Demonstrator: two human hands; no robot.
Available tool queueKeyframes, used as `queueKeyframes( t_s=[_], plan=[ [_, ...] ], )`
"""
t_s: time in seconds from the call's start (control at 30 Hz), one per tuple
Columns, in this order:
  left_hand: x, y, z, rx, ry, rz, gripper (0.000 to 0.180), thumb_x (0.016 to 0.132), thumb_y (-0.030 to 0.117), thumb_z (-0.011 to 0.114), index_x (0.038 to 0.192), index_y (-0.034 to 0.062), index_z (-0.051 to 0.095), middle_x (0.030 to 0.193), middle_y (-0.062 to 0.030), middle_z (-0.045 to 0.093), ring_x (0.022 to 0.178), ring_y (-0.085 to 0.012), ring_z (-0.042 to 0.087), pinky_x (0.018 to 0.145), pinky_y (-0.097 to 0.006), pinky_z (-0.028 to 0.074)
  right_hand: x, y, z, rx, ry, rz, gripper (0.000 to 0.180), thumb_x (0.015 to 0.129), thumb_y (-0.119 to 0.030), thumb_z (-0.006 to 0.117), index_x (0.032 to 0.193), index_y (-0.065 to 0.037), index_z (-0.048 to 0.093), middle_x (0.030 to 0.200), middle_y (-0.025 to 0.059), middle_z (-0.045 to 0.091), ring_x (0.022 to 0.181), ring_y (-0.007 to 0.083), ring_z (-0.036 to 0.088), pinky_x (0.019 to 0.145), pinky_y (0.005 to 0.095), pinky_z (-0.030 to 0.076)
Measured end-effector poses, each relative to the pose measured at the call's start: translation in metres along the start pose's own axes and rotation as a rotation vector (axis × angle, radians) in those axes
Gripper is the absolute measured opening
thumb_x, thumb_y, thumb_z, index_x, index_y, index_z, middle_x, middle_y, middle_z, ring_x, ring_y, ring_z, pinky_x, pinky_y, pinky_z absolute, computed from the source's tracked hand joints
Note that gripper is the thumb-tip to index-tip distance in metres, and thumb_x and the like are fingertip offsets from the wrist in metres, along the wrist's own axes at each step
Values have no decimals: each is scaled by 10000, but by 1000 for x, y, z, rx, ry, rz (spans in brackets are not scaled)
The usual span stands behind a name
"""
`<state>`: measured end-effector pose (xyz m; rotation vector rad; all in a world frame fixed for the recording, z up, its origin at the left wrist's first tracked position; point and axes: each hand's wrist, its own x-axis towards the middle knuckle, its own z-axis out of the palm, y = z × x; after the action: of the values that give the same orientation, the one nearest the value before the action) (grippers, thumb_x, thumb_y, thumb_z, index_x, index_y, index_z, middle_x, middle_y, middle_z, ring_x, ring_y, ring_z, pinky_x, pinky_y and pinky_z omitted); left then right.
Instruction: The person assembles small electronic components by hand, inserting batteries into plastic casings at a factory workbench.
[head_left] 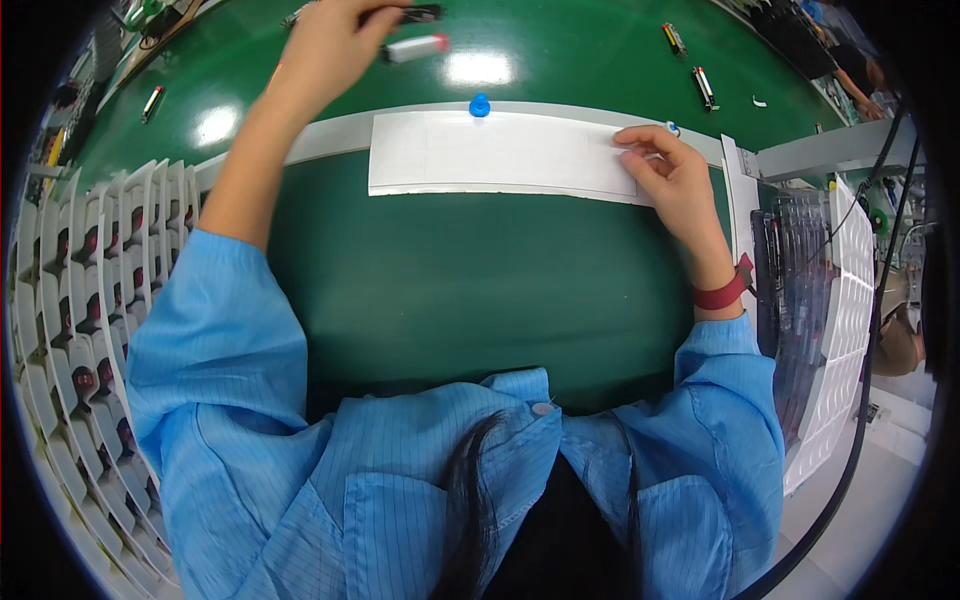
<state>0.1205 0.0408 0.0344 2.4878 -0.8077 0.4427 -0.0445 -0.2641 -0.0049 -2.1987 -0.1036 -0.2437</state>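
My left hand reaches over the far green surface, partly cut off by the top edge. Its fingers are closed at a small dark piece, too blurred to name. Just below the fingertips is a smeared white cylinder with a red end; whether it hangs from the dark piece I cannot tell. My right hand is at the right end of a long white strip. Its thumb and index finger are apart over the strip's corner, with nothing visible between them. A blue pin-shaped knob stands at the strip's far edge.
Small red-and-white cylindrical parts lie scattered on the far green surface. White compartment trays with dark parts stand upright at the left. More clear and white trays and a black cable are at the right.
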Motion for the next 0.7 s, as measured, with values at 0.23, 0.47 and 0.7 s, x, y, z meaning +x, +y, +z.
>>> queueKeyframes(
  t_s=[0.23, 0.47, 0.7],
  plan=[
    [-39, 82, 52, -1462, -466, -480, 310, 802, 65, 583, 1083, -61, 554, 910, -107, 631, 742, -86, 571, 668, -190, 475, 9, -35, 25, -560, -81, -397, 165, 713, 41, 550, 874, 21, 585, 863, 158, 610, 824, 304, 570, 720, 369, 466],
    [-40, 66, 61, -1777, -722, -500, 265, 819, 34, 555, 1057, -83, 545, 910, -140, 628, 784, -113, 621, 725, -187, 526, 58, -44, 3, -419, -524, -56, 200, 609, 30, 619, 798, 26, 555, 751, 145, 605, 716, 272, 595, 662, 335, 474],
    [-41, 69, 64, -1690, -711, -491, 213, 816, 46, 574, 1012, -38, 580, 906, -135, 633, 748, -101, 613, 726, -190, 517, 75, -41, 3, -482, -639, -69, 172, 672, -7, 614, 826, 12, 540, 647, 122, 577, 633, 253, 568, 587, 315, 450]
  ],
)
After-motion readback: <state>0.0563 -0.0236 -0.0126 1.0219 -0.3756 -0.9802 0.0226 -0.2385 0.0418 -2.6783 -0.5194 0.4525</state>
